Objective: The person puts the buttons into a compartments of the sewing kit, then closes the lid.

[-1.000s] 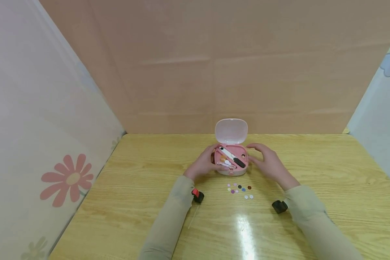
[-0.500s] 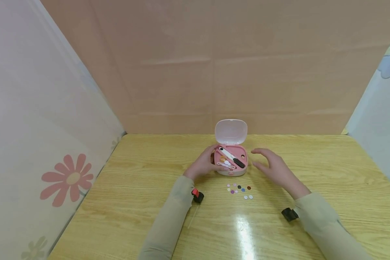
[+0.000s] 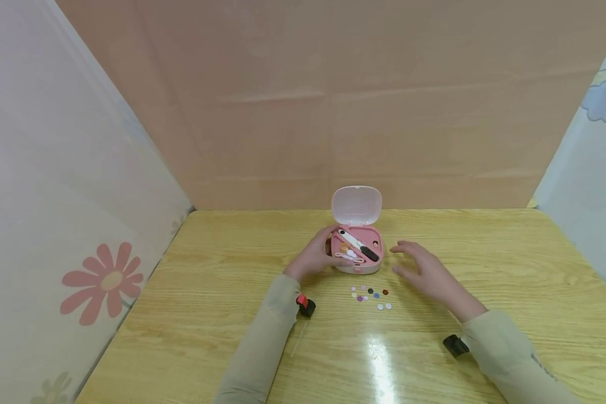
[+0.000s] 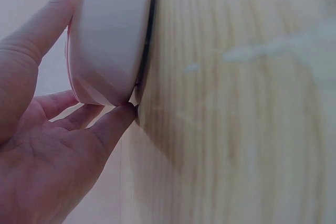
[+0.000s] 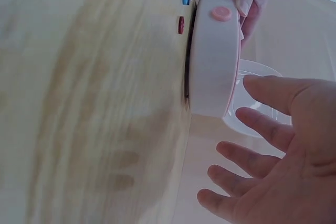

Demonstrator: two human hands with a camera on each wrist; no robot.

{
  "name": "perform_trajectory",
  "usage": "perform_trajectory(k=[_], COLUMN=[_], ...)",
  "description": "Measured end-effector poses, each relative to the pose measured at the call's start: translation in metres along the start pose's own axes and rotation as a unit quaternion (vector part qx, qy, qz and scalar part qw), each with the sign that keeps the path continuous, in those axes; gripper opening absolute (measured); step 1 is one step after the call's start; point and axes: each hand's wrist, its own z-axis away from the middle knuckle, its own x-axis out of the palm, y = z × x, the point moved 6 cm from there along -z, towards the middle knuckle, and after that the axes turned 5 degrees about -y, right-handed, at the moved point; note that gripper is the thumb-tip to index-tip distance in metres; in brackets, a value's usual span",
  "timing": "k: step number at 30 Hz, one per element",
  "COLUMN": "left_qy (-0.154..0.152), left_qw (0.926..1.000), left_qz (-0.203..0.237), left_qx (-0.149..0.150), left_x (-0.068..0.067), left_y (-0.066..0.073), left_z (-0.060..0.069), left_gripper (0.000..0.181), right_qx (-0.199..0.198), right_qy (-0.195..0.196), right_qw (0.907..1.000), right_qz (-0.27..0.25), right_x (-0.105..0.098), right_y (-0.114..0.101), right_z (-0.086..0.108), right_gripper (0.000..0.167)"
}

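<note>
A small pink and white box (image 3: 358,270) stands on the table with its clear lid (image 3: 357,205) up. Inside lie a white and black tool (image 3: 358,245) and small white items. My left hand (image 3: 313,257) grips the box's left side, thumb at the front edge; in the left wrist view the fingers of that hand (image 4: 58,145) curl round the end of the box (image 4: 107,35). My right hand (image 3: 431,278) is just right of the box, not touching it, fingers spread and empty, as the right wrist view shows with that hand (image 5: 283,156) beside the box (image 5: 214,61).
Several small buttons (image 3: 370,291) of mixed colours lie on the table (image 3: 222,292) in front of the box. An orange-brown cloth (image 3: 262,112) hangs behind the table, with pale patterned cloths (image 3: 101,185) at the sides.
My right hand has come away from the box's right side and moved rightward, then slightly down. My left hand has kept its grip on the box.
</note>
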Motion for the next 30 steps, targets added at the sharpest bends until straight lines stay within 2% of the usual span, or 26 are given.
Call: perform_trajectory(k=[16, 30], left_qy=[-0.005, -0.009], left_qw=[0.9999, 0.9997], left_qz=[0.007, 0.02], left_qx=[0.006, 0.011], left_x=[0.001, 0.002], left_y=[0.001, 0.003], left_z=[-0.001, 0.0], left_gripper=[0.088, 0.087], right_qx=[0.002, 0.002], right_qy=[-0.063, -0.081], right_qw=[0.9973, 0.9948], right_qz=[0.038, 0.062], right_x=[0.021, 0.025], right_y=[0.007, 0.0], right_z=[0.009, 0.01], right_gripper=[0.055, 0.06])
